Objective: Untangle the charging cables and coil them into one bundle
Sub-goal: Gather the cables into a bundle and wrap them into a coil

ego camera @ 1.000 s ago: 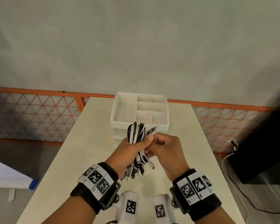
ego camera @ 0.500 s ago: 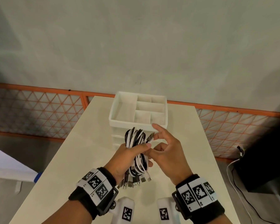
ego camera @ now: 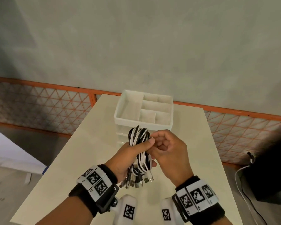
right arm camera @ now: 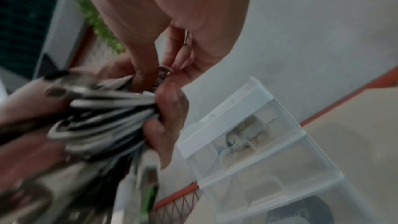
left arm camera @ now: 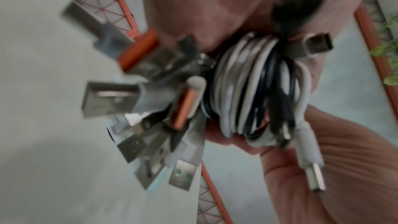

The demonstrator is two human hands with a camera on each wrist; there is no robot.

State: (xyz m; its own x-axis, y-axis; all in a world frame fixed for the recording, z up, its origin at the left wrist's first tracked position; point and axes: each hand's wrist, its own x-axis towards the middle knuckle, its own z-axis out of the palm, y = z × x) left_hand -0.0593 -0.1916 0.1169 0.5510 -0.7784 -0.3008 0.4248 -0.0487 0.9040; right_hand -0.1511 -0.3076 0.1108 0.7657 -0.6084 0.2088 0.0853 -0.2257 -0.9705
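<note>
A bundle of black and white charging cables [ego camera: 139,144] is held upright above the table, folded into a long loop. My left hand [ego camera: 131,153] grips the bundle [left arm camera: 254,88] round its middle, thumb across the front. Several USB plugs [ego camera: 136,182] hang below that hand and fan out toward the left wrist camera [left arm camera: 112,98]. My right hand [ego camera: 164,143] sits right beside the bundle [right arm camera: 103,120], with fingers curled. Its fingertips [right arm camera: 170,71] pinch a small metal plug end at the bundle's upper right.
A white drawer organizer [ego camera: 118,117] with open top compartments stands just behind the hands on the cream table [ego camera: 81,156]. Its clear drawers [right arm camera: 247,135] hold small items. An orange railing [ego camera: 39,85] runs behind the table. A black box with cords [ego camera: 266,172] sits on the floor at right.
My right hand's fingers, spread half a second ago, have curled again and pinch the plug end at the top of the bundle. The left hand keeps its grip.
</note>
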